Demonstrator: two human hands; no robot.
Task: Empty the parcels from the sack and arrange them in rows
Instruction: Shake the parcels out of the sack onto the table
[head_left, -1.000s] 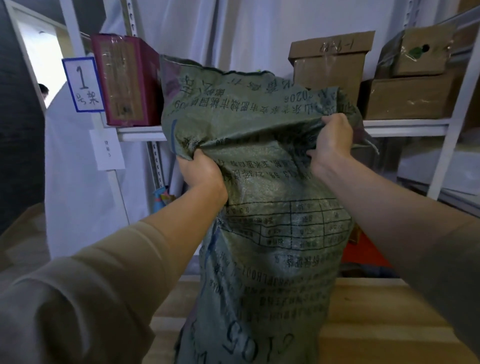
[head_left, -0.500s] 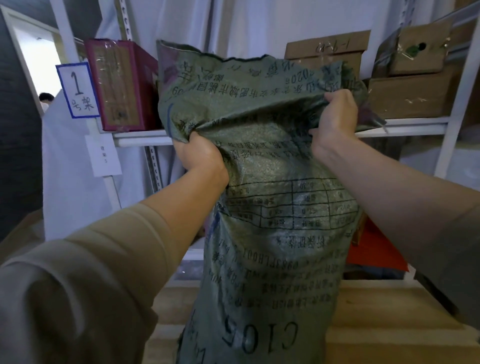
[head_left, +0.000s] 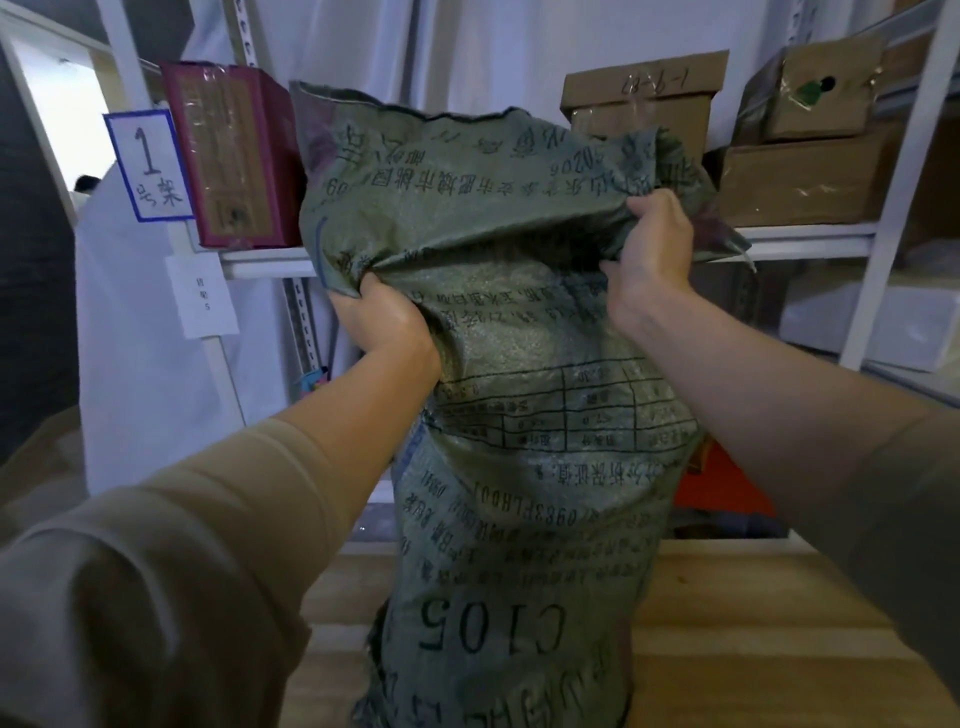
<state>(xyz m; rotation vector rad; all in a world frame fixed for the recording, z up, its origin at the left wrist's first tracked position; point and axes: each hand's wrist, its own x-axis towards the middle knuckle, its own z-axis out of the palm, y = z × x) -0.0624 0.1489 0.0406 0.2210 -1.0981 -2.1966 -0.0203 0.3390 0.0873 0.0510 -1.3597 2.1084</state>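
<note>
Shelving (head_left: 545, 253) stands behind the sack (head_left: 519, 441), upended over the wooden table (head_left: 753, 623). Our left hand (head_left: 384, 325) and right hand (head_left: 652, 249) clench its fabric; we should shake steadily, high.

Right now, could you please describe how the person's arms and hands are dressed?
Both arms wear long, loose sleeves of plain beige-grey fabric, without visible print or logo. The left sleeve is pushed up, leaving the forearm bare; so is the right sleeve. The left hand and right hand are bare: no gloves. No watch, ring or bracelet shows.
</note>
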